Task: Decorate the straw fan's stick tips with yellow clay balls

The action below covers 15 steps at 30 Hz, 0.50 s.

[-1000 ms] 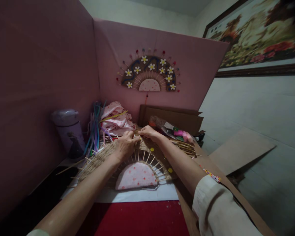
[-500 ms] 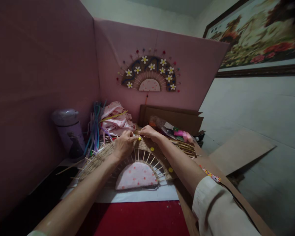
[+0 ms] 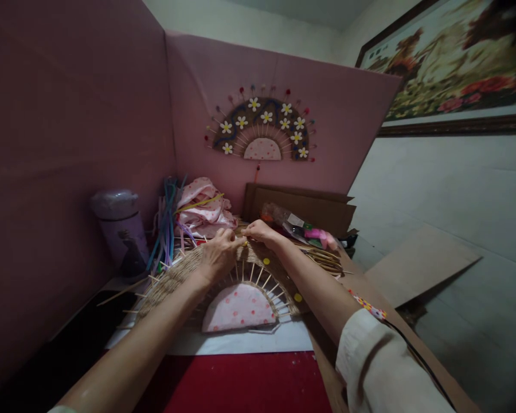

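A half-round woven fan (image 3: 167,287) of twisted cord and thin sticks lies in front of me. Its inner half-disc (image 3: 239,310) is covered in pink dotted cloth. My left hand (image 3: 220,252) rests on the fan's upper band, fingers bent and pressed together at a small yellow piece (image 3: 245,244), mostly covered. My right hand (image 3: 259,230) is closed at the fan's top edge, its fingertips nearly meeting the left ones; what it pinches is too small to name. Two yellow dots, an upper one (image 3: 266,261) and a lower one (image 3: 298,297), sit on the band's right side.
Behind the fan lie crumpled dotted cloth (image 3: 206,209), coloured pipe cleaners (image 3: 167,221), cardboard sheets (image 3: 301,209) and plastic packets (image 3: 284,217). A lilac flask (image 3: 122,238) stands left. A finished flower-decorated fan (image 3: 258,112) hangs on the pink board. Red cloth (image 3: 236,384) covers the near edge.
My left fingers have shifted slightly right, covering more of the yellow piece. My right hand stays almost in place.
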Motion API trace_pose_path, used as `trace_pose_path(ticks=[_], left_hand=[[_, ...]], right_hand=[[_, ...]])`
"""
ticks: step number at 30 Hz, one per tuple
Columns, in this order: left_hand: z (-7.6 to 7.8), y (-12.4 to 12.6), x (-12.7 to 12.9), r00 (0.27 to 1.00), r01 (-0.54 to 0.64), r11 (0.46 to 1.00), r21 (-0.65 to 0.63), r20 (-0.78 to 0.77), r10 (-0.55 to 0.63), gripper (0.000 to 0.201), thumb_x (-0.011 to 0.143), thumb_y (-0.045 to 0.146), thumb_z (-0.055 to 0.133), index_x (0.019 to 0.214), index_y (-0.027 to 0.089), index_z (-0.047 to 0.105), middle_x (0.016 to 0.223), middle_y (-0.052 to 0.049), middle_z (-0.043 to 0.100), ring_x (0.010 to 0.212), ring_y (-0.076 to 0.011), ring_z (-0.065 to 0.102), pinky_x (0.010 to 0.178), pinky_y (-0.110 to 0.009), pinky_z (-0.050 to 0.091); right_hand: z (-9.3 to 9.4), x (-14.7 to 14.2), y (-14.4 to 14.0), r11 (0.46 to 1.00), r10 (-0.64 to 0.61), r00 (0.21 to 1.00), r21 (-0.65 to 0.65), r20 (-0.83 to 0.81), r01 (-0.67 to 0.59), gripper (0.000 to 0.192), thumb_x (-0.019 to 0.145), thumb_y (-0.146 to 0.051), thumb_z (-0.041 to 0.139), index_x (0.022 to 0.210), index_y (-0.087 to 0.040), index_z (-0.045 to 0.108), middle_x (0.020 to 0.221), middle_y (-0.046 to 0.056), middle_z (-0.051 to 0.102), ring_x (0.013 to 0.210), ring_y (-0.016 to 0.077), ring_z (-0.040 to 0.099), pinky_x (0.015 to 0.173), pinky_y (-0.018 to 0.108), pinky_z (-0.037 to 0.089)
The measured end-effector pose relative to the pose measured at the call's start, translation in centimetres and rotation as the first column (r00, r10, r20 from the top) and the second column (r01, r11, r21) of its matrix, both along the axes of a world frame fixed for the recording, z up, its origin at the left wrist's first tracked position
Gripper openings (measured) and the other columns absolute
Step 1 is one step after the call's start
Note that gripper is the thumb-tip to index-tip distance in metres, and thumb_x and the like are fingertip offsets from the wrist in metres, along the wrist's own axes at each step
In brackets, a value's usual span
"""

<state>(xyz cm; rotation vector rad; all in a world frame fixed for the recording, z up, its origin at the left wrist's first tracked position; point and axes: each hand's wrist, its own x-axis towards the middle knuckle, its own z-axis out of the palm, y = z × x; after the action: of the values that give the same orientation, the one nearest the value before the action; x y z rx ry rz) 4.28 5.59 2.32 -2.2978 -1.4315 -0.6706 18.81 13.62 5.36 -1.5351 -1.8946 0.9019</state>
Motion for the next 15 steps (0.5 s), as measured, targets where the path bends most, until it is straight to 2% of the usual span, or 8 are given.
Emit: trace_pose_path(ticks=[4, 6, 11, 15], left_hand=[[0.24, -0.08, 0.27, 0.997, -0.060, 0.998, -0.018, 0.050, 0.061, 0.032, 0.088, 0.017, 0.044, 0.107, 0.027, 0.067, 0.098, -0.009, 0.057, 0.092, -0.0241, 0.048, 0.062, -0.030, 0.042], [0.30, -0.08, 0.38, 0.998, -0.050, 0.998, -0.029, 0.029, 0.051, 0.030, 0.087, 0.016, 0.045, 0.101, 0.027, 0.069, 0.098, -0.009, 0.057, 0.094, -0.0241, 0.048, 0.064, -0.031, 0.042], [0.21, 0.12, 0.37, 0.998, -0.040, 0.999, -0.034, 0.049, 0.042, 0.028, 0.088, 0.020, 0.045, 0.100, 0.028, 0.070, 0.099, -0.009, 0.057, 0.094, -0.0238, 0.048, 0.067, -0.032, 0.043], [0.20, 0.26, 0.27, 0.998, -0.047, 0.998, -0.034, 0.043, 0.048, 0.030, 0.087, 0.017, 0.045, 0.100, 0.027, 0.070, 0.099, -0.009, 0.057, 0.094, -0.0236, 0.048, 0.066, -0.031, 0.043]], right_hand=[[0.16, -0.11, -0.10, 1.000, 0.002, 1.000, 0.002, 0.000, -0.002, 0.026, 0.076, -0.022, 0.060, 0.051, -0.015, 0.053, 0.039, -0.007, 0.038, 0.040, 0.0058, 0.032, 0.043, 0.021, 0.024], [0.27, -0.17, -0.21, 1.000, 0.000, 1.000, 0.008, 0.002, 0.000, 0.026, 0.076, -0.022, 0.060, 0.051, -0.014, 0.053, 0.040, -0.007, 0.039, 0.041, 0.0057, 0.033, 0.044, 0.021, 0.025], [0.35, -0.18, -0.35, 1.000, -0.012, 1.000, 0.022, 0.021, 0.012, 0.024, 0.075, -0.022, 0.060, 0.053, -0.013, 0.055, 0.041, -0.006, 0.041, 0.041, 0.0055, 0.035, 0.044, 0.020, 0.026], [0.23, -0.14, -0.25, 0.999, -0.012, 0.999, 0.035, 0.043, 0.011, 0.023, 0.076, -0.024, 0.061, 0.055, -0.013, 0.056, 0.042, -0.006, 0.042, 0.041, 0.0053, 0.035, 0.045, 0.020, 0.027]])
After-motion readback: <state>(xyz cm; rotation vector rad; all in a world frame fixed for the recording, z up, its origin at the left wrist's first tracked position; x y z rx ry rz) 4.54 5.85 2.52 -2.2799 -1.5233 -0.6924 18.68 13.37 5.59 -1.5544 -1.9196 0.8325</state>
